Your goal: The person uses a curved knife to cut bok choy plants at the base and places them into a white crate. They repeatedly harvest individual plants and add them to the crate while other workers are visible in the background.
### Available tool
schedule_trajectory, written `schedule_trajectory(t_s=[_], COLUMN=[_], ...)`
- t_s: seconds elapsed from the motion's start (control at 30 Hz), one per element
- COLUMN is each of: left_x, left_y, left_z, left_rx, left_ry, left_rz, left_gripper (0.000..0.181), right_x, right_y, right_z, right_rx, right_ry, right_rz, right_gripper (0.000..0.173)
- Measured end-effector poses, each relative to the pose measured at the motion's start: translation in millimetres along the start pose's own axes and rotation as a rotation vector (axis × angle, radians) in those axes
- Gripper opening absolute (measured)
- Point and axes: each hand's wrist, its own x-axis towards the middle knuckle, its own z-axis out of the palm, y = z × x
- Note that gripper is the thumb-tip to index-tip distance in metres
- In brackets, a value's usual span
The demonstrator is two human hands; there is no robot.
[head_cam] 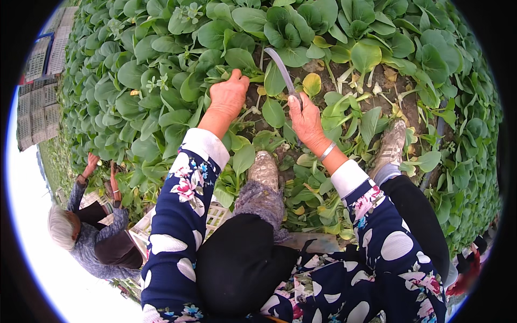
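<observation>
My left hand (229,93) is closed around some green leaves (255,77) at the edge of the uncut crop; its fingers hide most of what they hold. In my right hand (306,121) is a sickle (282,68) with a narrow curved blade. The blade points up and to the left, apart from my left hand, above a patch of bare soil. Leafy greens that look like bok choy (284,30) stand just beyond both hands. Cut stubs (377,89), loose leaves (273,113) and a yellow leaf (312,84) lie around the blade.
My shoes (263,171) rest among fallen leaves. A white plastic crate (216,216) is beside my left leg. Another person (97,238) works at the left, both hands in the plants. Stacked crates (38,115) stand at the far left. A dark hose-like line (438,137) runs along the right.
</observation>
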Motion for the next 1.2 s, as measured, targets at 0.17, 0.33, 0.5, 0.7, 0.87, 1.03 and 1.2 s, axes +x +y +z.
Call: schedule_trajectory(t_s=[0.17,0.33,0.5,0.7,0.87,1.03,1.2], left_x=[5.7,-0.6,-0.5,-1.4,-4.7,-13.5,-29.7], left_y=[8.0,11.2,4.4,5.3,-5.5,13.4,50.3], left_z=[0.0,-7.9,3.1,4.8,6.3,-17.3,-59.5], left_rx=[0.003,0.050,0.037,0.046,-0.029,-0.230,-1.089], left_ry=[-0.037,-0.097,-0.009,-0.076,-0.018,0.093,-0.001], left_rz=[0.008,-0.027,-0.019,-0.043,-0.095,-0.074,-0.515], left_gripper=[0.016,0.034,0.028,0.022,0.017,0.021,0.025], right_x=[23.6,18.4,27.1,27.0,28.9,4.7,-24.0], right_y=[36.3,4.6,38.1,34.4,22.9,42.6,1.7], right_z=[-1.2,1.2,13.3,12.4,8.4,-21.4,-53.0], right_rx=[-0.241,-0.170,-0.371,-0.480,-0.591,-0.475,0.666], right_ry=[-0.121,-0.234,-0.171,-0.231,-0.292,-0.286,-0.246], right_rz=[0.206,0.420,0.231,0.215,0.160,0.118,0.388], right_gripper=[0.044,0.045,0.048,0.049,0.049,0.045,0.043])
